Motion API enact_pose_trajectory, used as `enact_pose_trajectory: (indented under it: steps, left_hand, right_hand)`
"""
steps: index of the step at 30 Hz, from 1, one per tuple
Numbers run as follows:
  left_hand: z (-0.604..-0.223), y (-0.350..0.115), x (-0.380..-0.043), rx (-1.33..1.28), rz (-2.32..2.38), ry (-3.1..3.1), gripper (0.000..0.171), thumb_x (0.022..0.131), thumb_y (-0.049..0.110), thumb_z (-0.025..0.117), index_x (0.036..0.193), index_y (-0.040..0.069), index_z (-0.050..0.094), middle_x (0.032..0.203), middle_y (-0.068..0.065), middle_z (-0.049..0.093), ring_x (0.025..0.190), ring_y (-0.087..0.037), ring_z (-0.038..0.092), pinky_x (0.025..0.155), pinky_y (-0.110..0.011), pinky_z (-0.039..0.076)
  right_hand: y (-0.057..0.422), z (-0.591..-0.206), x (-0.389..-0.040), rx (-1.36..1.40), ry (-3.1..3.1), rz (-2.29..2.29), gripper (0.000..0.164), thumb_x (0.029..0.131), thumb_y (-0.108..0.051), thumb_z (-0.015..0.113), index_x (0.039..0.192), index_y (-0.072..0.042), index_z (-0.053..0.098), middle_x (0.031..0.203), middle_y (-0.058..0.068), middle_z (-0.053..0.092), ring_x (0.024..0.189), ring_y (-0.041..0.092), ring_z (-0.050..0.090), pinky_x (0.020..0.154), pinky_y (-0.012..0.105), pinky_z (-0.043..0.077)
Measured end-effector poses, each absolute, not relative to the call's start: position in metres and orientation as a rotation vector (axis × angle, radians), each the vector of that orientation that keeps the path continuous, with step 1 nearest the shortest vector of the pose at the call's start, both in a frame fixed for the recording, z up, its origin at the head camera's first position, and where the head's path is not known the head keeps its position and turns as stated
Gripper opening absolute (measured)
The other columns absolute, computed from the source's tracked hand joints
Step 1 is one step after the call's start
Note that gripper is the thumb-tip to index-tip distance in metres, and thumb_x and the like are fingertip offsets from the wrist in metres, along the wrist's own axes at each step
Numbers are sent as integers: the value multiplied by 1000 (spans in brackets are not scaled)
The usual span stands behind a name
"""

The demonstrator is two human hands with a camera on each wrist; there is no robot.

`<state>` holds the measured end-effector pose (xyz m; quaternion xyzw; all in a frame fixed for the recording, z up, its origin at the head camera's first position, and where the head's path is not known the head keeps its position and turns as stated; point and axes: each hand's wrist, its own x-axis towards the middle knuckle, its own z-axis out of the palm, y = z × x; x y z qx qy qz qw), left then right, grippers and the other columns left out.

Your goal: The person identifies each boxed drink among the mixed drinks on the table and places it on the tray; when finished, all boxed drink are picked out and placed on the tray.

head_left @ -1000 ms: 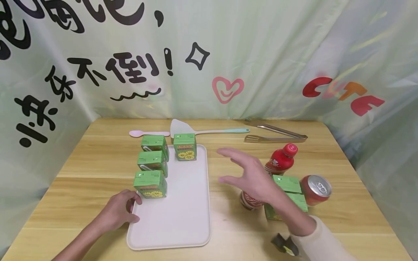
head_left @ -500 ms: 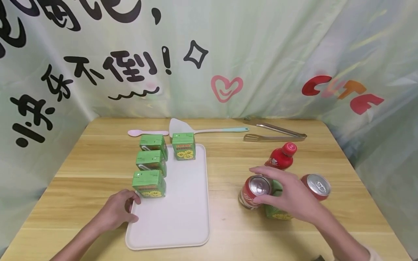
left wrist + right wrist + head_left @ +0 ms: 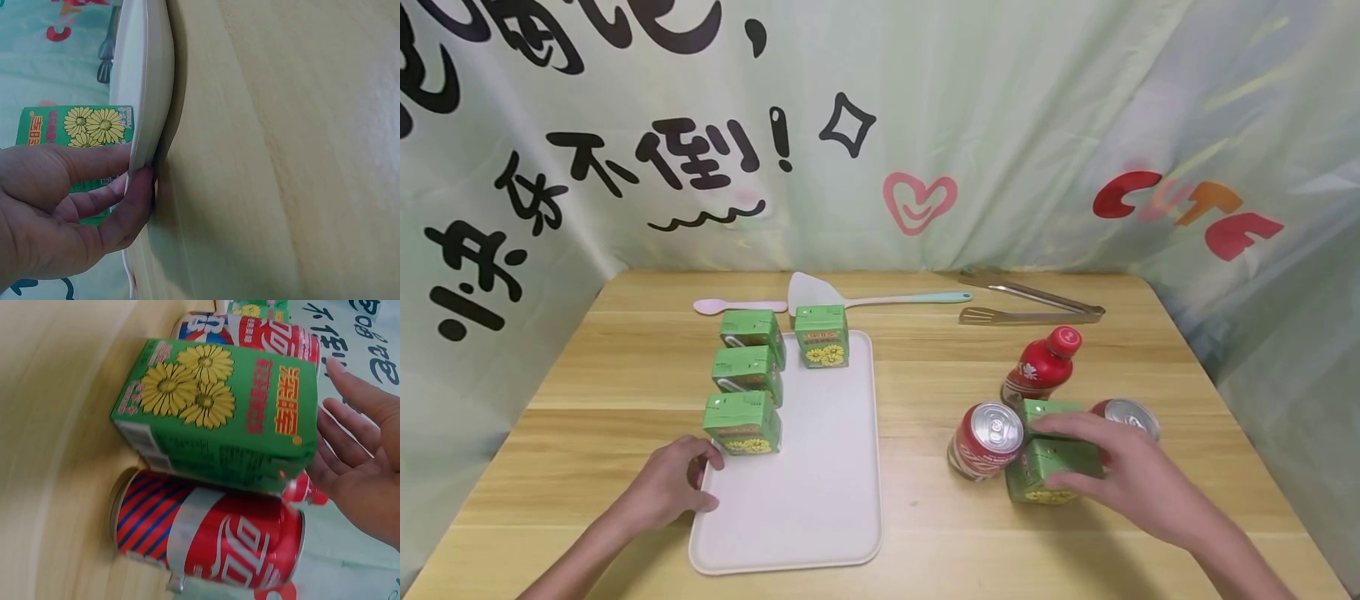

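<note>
My left hand pinches the left rim of a pale tray, its thumb and fingertips at the edge in the left wrist view. On the tray's left side stand several green drink cartons, the nearest carton just beyond this hand. My right hand hovers, fingers spread, around the top of another green carton with yellow flowers. A red soda can stands at that carton's left and a second can at its right. Behind them is one more green carton, partly covered by the hand.
A red-capped bottle stands behind the right-hand group. Along the table's back lie a pink spoon, a spatula and metal tongs. A printed curtain hangs behind the table.
My right hand has moved right and toward me, away from the tray side, past the left can to the front green carton. The left hand has stayed on the tray rim.
</note>
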<state>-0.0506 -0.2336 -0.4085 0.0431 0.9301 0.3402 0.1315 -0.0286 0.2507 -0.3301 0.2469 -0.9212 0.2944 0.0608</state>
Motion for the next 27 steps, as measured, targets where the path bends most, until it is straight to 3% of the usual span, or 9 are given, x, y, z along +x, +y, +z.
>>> enact_pose_trajectory:
  steps: [6, 17, 22, 27]
  left_hand:
    - [-409, -234, -50, 128, 992, 2699, 41, 50, -1, 79, 84, 5, 57, 73, -4, 45, 63, -16, 44, 50, -23, 38]
    - [-408, -233, -50, 116, 995, 2689, 40, 51, -1, 79, 84, 5, 57, 73, -4, 45, 63, -16, 43, 49, -23, 38]
    - [-408, -234, -50, 123, 990, 2697, 40, 51, -1, 79, 84, 5, 57, 73, -4, 45, 63, -16, 43, 49, -23, 38]
    - [-408, -234, -51, 133, 987, 2695, 39, 51, -1, 78, 83, 5, 57, 72, -4, 45, 62, -15, 43, 49, -23, 38]
  right_hand:
    - [261, -331, -20, 607, -2867, 850, 55, 53, -16, 82, 103, -25, 61, 96, -12, 58, 82, 7, 48, 59, 23, 48]
    - [257, -334, -17, 549, -2846, 751, 53, 50, -14, 82, 98, -23, 62, 95, -12, 60, 80, 6, 52, 60, 23, 49]
    - [257, -340, -10, 481, -2799, 761, 50, 52, -22, 83, 97, -23, 63, 94, -12, 60, 80, 3, 52, 63, 16, 45]
    - [258, -351, 0, 338, -2731, 853, 50, 53, -24, 82, 99, -23, 63, 96, -6, 61, 86, -3, 49, 73, 5, 34]
